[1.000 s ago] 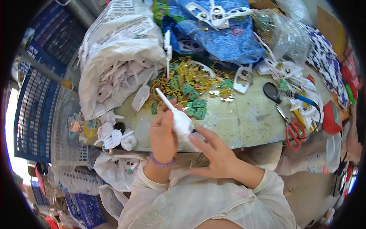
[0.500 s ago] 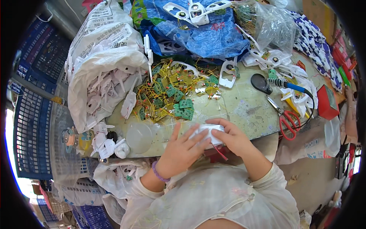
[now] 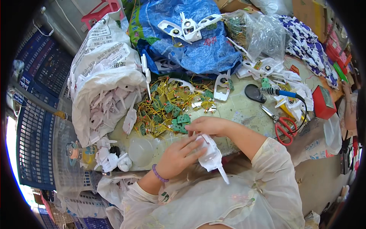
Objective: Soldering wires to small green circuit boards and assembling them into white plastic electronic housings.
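In my left hand (image 3: 179,154) is a white plastic casing (image 3: 209,154) with a narrow prong pointing down toward my lap. The fingers lie over its left side. My right hand (image 3: 207,126) reaches across beyond the casing, its fingers bent and close together at the near edge of the circuit boards. What the fingertips hold, if anything, is hidden. Green circuit boards (image 3: 180,123) lie just left of those fingertips, at the front of a pile of boards with yellow wires (image 3: 162,103).
A white woven sack (image 3: 103,76) of white plastic parts stands left. A blue bag (image 3: 183,49) lies behind the pile. At right are red-handled scissors (image 3: 285,129), a soldering iron (image 3: 288,93) and a red box (image 3: 323,102). A translucent round dish (image 3: 141,150) sits at front left.
The white casing has turned, so its prong now points toward me. My right hand has left its grip on it and moved left and away, toward the circuit boards. The view has shifted slightly.
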`<state>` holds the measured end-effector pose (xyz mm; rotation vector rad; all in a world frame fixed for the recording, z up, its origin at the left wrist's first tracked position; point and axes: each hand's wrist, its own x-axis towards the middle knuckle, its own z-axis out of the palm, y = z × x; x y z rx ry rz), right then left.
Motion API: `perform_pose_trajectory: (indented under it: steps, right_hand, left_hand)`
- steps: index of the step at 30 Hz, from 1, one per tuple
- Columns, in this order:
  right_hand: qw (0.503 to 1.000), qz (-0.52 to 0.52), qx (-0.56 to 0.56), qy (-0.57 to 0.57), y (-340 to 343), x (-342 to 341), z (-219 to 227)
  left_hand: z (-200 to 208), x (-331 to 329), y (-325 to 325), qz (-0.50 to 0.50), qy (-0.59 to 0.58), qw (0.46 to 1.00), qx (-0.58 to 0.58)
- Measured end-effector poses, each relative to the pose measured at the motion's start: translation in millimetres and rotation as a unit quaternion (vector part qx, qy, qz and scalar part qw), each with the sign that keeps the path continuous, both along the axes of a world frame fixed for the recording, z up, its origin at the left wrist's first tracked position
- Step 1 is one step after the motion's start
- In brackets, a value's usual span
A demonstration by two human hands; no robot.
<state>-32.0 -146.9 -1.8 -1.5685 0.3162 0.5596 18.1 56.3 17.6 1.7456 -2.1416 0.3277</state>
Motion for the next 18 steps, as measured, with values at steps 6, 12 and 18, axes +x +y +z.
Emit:
perform_pose_trajectory:
  steps: [6,12,18]
  right_hand:
    - [0.839,-0.094,-0.450,-0.291,-12.2,39.2,19.8]
    - [0.545,-0.217,-0.750,-0.307,-129.5,120.1,64.8]
    - [0.274,-0.044,-0.932,-0.234,-207.3,152.8,72.4]
  left_hand:
    - [-20.9,-15.7,26.3,0.059,0.073,0.995,0.038]
    - [-41.0,-7.8,28.3,0.085,0.176,0.980,-0.023]
    - [-50.4,-1.4,26.0,0.089,0.278,0.956,-0.017]
